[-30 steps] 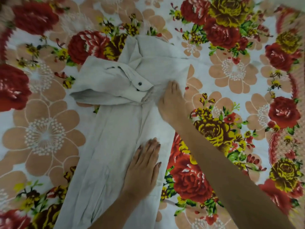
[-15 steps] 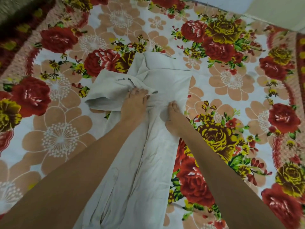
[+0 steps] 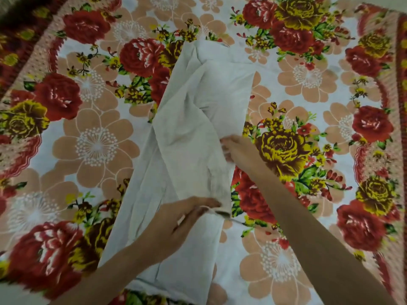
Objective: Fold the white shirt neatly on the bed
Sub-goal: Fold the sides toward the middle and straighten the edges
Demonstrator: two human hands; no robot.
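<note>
The white shirt (image 3: 193, 119) lies lengthwise down the middle of the floral bed sheet (image 3: 94, 146), folded into a long narrow strip. One sleeve (image 3: 204, 159) runs down its length on top. My left hand (image 3: 185, 221) pinches the sleeve's cuff end near the strip's right edge. My right hand (image 3: 237, 150) grips the same sleeve higher up along that right edge. Both forearms reach in from the bottom of the view.
The sheet's patterned red border (image 3: 394, 128) runs down the right side, and another border band (image 3: 28, 53) crosses the upper left. Bare sheet lies on both sides of the shirt.
The sleeve that lay bunched across the upper left now lies straight down the shirt. Both hands have moved down toward me along the right edge, and the shirt is narrower.
</note>
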